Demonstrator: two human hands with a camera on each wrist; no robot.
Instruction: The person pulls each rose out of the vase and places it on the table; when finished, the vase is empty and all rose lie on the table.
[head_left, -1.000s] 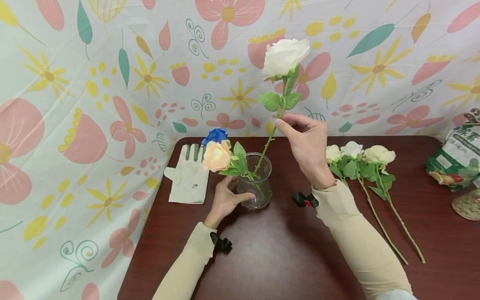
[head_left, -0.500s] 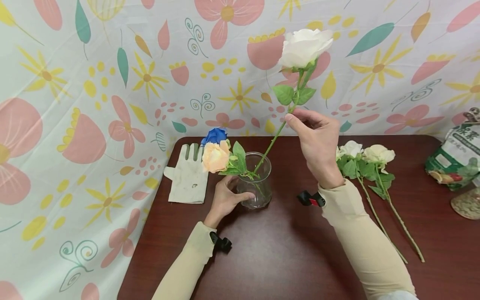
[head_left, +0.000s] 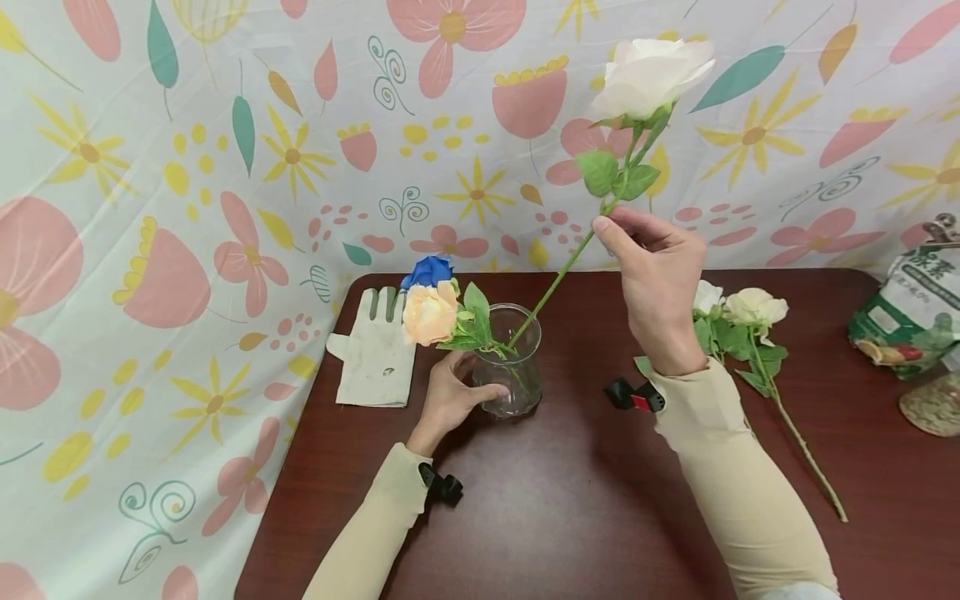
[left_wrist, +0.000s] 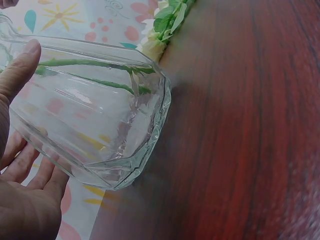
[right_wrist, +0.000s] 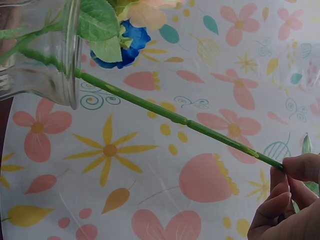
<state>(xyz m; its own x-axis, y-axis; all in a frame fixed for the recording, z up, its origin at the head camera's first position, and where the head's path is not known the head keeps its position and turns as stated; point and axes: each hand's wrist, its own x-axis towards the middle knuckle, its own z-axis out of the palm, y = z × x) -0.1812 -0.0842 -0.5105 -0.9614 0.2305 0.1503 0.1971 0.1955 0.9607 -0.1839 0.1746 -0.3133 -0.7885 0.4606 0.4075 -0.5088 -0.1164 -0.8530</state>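
My left hand (head_left: 453, 395) grips the side of a clear glass vase (head_left: 517, 385) near its base, thumb across the front. In the left wrist view the fingers (left_wrist: 44, 175) curl behind the glass, and green stems show inside. My right hand (head_left: 660, 275) pinches the stem of a white rose (head_left: 651, 79) between thumb and fingertips, just below its leaves. The rose leans to the right, its stem's lower end inside the vase. A peach rose (head_left: 431, 314) and a blue rose (head_left: 429, 271) lean out over the vase's left side.
A white work glove (head_left: 377, 358) lies left of the vase. More white roses (head_left: 756, 308) lie on the right of the dark wooden table (head_left: 525, 517). Farther right stand a green and white bag (head_left: 907, 308) and a jar (head_left: 932, 408). Behind hangs a floral-print cloth (head_left: 285, 225).
My right hand has moved to the right and slightly up, tilting the white rose farther right with its stem still in the vase. The left hand and the vase stay in place.
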